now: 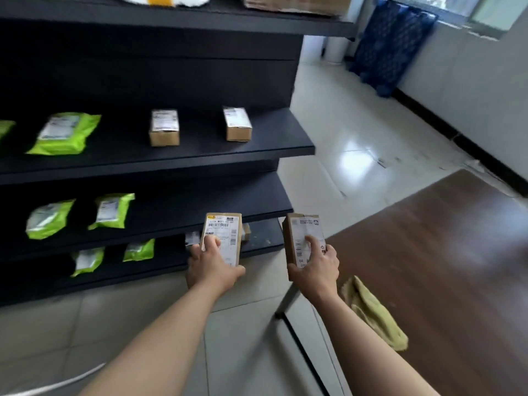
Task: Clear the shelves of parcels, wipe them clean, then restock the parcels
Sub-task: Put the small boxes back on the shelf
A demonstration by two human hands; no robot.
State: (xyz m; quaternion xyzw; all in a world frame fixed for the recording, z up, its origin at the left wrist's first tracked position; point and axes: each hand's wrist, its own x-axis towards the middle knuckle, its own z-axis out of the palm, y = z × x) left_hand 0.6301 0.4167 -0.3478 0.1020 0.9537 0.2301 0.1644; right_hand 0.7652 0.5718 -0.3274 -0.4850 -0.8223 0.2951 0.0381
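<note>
Boxes fill both of my hands right now. My left hand point(213, 262) is closed around a small brown box point(221, 238), thumb on the white label, fingers point(195, 250) wrapped under the far side. My right hand point(315, 265) is closed the same way around a second brown box point(304, 241). I hold both up in the air, just in front of the right end of the dark shelves point(160, 164). The left box is near the front edge of a low shelf; the right box is past the shelf's right end, above the near corner of the brown counter point(443, 252). A yellow cloth point(374, 312) lies on the counter's near edge, just beside my right arm. I cannot tell for sure if I am taking boxes off or putting them back. The middle shelf holds two more brown boxes point(164, 127) and a green bag point(67, 134), and more green bags point(113, 210) sit on the shelves below. So the shelves look mostly full, and I think I am restocking. To do this well, I would set down one box at a time. I would put each box flat, label up, like the others. I would push it back from the front edge so it cannot fall, and leave a gap beside its neighbor. I would keep my thumbs pressed firm until the box touches the shelf, then let go.
</note>
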